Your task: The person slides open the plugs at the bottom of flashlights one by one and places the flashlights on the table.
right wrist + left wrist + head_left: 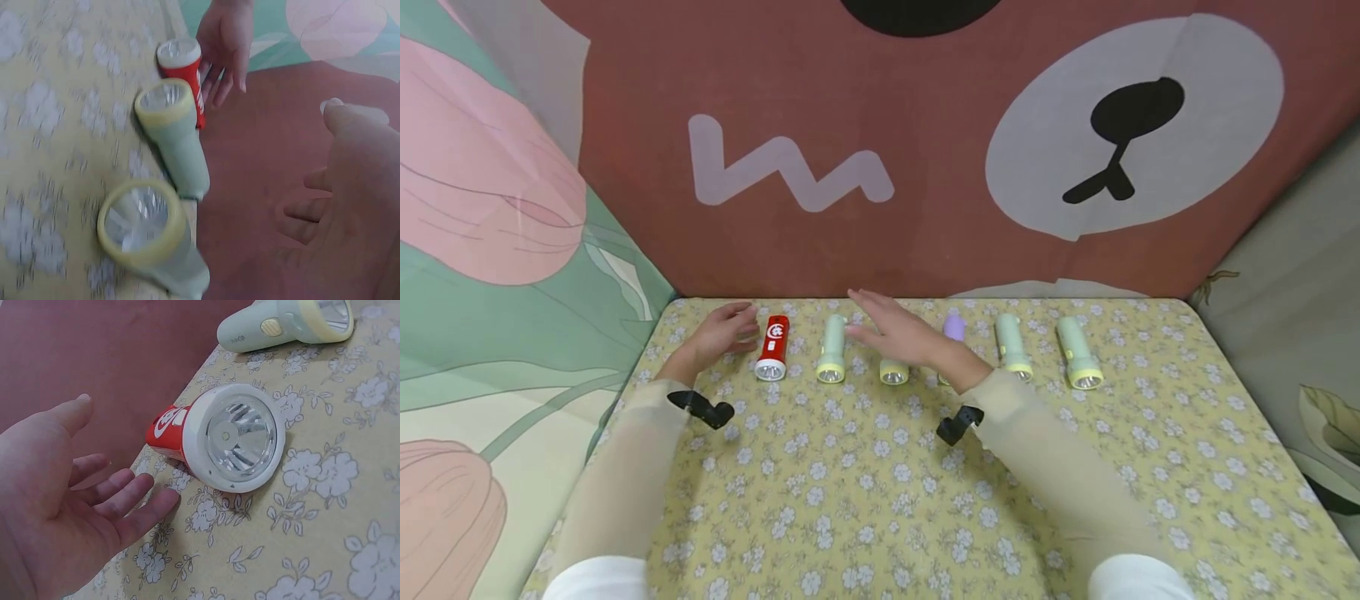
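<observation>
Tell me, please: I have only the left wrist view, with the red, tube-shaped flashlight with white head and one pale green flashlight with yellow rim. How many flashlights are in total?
Observer: Six, in one row; the head view shows four more to the right of your pale green flashlight.
Operator: Where is the person's bare right hand?
Observer: In the head view, it covers most of the third flashlight from the left, leaving its yellow-rimmed head showing.
Operator: Does any flashlight have another colour?
Observer: Yes, the fourth from the left is a light purple, tube-shaped flashlight, partly hidden behind the right wrist.
</observation>
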The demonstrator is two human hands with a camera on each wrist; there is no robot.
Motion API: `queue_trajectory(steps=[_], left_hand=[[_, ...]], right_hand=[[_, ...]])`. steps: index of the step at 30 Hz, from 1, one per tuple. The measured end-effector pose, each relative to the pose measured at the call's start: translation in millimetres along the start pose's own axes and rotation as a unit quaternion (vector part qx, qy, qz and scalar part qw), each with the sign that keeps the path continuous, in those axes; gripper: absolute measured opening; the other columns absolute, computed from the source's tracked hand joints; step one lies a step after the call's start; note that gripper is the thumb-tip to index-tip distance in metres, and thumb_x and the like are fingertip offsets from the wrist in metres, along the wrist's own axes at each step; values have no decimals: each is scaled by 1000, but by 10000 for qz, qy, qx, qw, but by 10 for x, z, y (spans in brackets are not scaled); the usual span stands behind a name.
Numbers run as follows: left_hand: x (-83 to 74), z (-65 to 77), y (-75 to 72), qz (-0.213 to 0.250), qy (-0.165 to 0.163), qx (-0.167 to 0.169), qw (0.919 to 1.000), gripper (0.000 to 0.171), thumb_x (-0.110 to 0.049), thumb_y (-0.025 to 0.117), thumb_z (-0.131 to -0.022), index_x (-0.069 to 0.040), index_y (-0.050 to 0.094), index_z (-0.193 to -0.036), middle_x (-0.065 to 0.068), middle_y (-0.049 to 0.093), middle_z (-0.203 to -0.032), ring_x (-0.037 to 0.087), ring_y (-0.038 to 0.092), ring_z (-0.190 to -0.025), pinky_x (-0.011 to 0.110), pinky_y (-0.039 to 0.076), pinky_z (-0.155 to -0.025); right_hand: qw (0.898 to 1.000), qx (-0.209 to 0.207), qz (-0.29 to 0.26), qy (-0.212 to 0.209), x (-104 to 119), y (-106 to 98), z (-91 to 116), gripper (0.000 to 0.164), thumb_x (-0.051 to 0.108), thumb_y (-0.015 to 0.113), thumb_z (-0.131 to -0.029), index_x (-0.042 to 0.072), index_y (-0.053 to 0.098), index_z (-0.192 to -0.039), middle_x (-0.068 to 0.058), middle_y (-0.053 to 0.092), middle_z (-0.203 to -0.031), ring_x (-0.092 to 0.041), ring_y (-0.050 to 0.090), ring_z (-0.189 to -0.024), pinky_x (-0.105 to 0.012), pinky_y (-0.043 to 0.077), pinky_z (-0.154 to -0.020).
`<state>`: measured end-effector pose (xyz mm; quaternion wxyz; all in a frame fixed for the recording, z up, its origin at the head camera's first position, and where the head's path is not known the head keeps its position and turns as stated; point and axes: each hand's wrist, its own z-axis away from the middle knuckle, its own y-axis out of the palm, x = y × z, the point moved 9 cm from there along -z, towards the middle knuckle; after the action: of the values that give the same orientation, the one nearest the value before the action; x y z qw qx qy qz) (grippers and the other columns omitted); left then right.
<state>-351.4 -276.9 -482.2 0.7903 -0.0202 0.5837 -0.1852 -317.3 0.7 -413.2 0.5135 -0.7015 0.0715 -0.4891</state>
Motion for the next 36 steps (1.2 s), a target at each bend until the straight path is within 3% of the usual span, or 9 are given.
queue_trajectory(steps=[8, 14, 23, 27, 31, 36], left_hand=[[20, -43, 88, -25, -348, 168, 9993, 70, -29, 46, -111, 1, 9, -162, 29, 23, -162, 44, 35, -145, 53, 48, -107], [67, -60, 144, -217, -623, 372, 9971, 70, -29, 47, -110, 1, 10, -162, 28, 29, -160, 42, 37, -144, 51, 49, -107], [99, -108, 192, 54, -341, 536, 9980, 68, -22, 47, -110, 3, 10, -161, 31, 30, -159, 44, 35, -145, 54, 41, -113], [127, -117, 164, 218, -286, 495, 9981, 68, -20, 50, -109, 3, 12, -161, 30, 31, -158, 45, 36, -144, 53, 40, -114], [143, -119, 132, 270, -313, 438, 9982, 67, -20, 51, -109, 3, 15, -161, 30, 31, -158, 44, 38, -143, 48, 45, -111], [170, -122, 127, 250, -389, 514, 9976, 65, -18, 52, -108, 2, 19, -161, 28, 34, -157, 42, 41, -140, 36, 56, -98]], right_hand=[[9980, 94, -582, -215, 275, 200, -229, 72, 50, 40, -109, 12, 13, -164, -6, 14, -170, -22, 13, -156, -42, 19, -126], [9930, 92, -1168, 162, 346, 405, -386, 69, 48, 39, -110, 12, 16, -164, -10, 22, -168, -28, 26, -152, -45, 30, -122], [9726, -96, -2183, 792, 424, 670, -498, 73, 49, 47, -107, 10, 20, -163, -11, 31, -164, -30, 38, -146, -48, 40, -115], [9646, -276, -2492, 815, 489, 794, -566, 72, 47, 49, -107, 9, 24, -162, -11, 33, -163, -29, 39, -145, -46, 43, -113], [9518, -525, -2937, 709, 564, 904, -629, 64, 38, 52, -108, 5, 32, -158, -16, 40, -158, -33, 40, -144, -47, 43, -113], [9402, -614, -3198, 995, 556, 1101, -683, 58, 34, 52, -108, 0, 39, -153, -18, 52, -147, -29, 54, -131, -39, 51, -102]])
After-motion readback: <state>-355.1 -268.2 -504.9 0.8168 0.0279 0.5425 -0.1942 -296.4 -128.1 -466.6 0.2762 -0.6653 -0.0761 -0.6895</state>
